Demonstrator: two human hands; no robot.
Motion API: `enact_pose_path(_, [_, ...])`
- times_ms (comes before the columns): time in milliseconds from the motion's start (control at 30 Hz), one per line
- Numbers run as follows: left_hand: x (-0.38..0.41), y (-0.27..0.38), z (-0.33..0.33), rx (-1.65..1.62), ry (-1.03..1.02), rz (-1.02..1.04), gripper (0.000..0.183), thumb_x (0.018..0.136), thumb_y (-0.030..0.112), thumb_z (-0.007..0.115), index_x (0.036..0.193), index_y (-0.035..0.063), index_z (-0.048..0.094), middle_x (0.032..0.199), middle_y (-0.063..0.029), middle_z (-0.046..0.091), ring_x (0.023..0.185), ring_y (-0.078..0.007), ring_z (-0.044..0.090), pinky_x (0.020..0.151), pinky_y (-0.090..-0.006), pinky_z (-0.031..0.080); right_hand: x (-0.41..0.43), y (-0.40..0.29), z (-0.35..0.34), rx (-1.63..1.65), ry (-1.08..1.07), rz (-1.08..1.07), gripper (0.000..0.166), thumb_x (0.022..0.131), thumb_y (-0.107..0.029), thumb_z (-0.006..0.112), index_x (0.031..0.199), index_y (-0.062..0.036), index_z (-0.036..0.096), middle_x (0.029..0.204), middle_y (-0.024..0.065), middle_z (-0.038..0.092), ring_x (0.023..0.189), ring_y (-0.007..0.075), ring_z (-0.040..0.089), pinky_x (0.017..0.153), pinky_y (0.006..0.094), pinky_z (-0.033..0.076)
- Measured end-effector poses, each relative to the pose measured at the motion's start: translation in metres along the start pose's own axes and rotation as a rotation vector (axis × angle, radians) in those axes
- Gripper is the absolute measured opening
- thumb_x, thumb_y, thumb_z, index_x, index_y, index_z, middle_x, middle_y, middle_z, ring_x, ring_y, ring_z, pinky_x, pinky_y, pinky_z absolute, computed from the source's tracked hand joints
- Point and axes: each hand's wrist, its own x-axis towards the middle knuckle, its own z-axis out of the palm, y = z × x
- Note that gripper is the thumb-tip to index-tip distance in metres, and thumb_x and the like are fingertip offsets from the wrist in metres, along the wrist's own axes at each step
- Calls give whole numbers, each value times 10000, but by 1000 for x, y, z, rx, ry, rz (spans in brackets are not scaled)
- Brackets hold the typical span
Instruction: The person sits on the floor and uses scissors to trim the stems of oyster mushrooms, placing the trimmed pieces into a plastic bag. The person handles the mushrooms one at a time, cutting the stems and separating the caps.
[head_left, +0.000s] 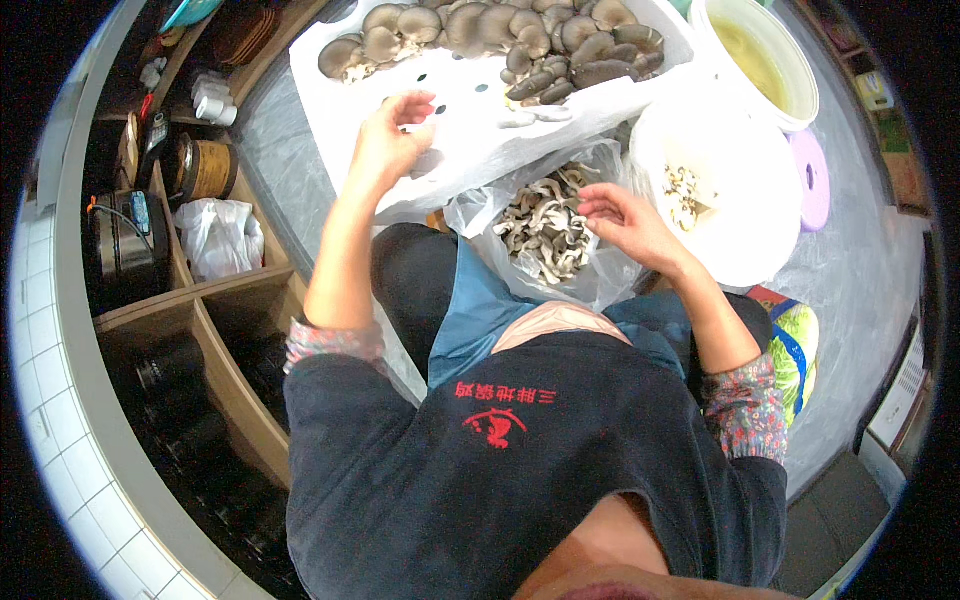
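Clusters of grey-brown oyster mushrooms lie along the far part of a white foam box. Over the near left part of that box is my left hand, its fingers slightly curled and apart, with no mushroom seen in it. My right hand hovers at the right edge of a clear plastic bag, fingers loosely spread and holding nothing visible. Torn mushroom strips fill the bag between my knees. To the right, a round white container holds small mushroom scraps.
A white bucket of yellowish liquid stands at the upper right, near a purple plastic stool. Wooden shelving on the left holds a tape roll and a white plastic bag. A bag with a cabbage print lies by my right knee.
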Motion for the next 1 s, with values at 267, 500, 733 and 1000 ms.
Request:
enact_pose_path(267, [51, -107, 4, 831, -589, 37, 486, 564, 151, 694, 1029, 113, 557, 1066, -198, 536, 966, -361, 539, 834, -404, 448, 13, 0, -1, 6, -30, 106, 344, 859, -45, 547, 1197, -25, 487, 1053, 57, 577, 967, 114, 537, 859, 245, 442])
enact_pose_path(500, [44, -107, 13, 701, -594, -14, 406, 622, 162, 664, 1000, 90, 535, 908, -187, 589, 889, -370, 566, 765, -423, 454, 20, -4, -5, 40, -9, 107, 315, 860, -40, 552, 1171, -42, 503, 1027, 42, 590, 930, 108, 548, 818, 241, 459])
enact_pose_path(733, [38, -104, -5, 428, -458, -118, 416, 627, 179, 646, 1023, 57, 608, 919, -171, 643, 853, -310, 616, 774, -374, 480, 19, -8, -7, 22, -22, 103, 290, 884, -70, 561, 1169, -48, 509, 1017, 16, 592, 937, 73, 535, 821, 212, 438])
enact_pose_path(1000, [50, -108, -25, 72, -335, -451, 477, 667, 296, 688, 1056, 47, 568, 936, -120, 628, 869, -257, 607, 770, -338, 462, 17, -7, -8, 53, -24, 106, 286, 882, -69, 553, 1161, -29, 506, 1025, 32, 589, 972, 99, 540, 851, 235, 435])
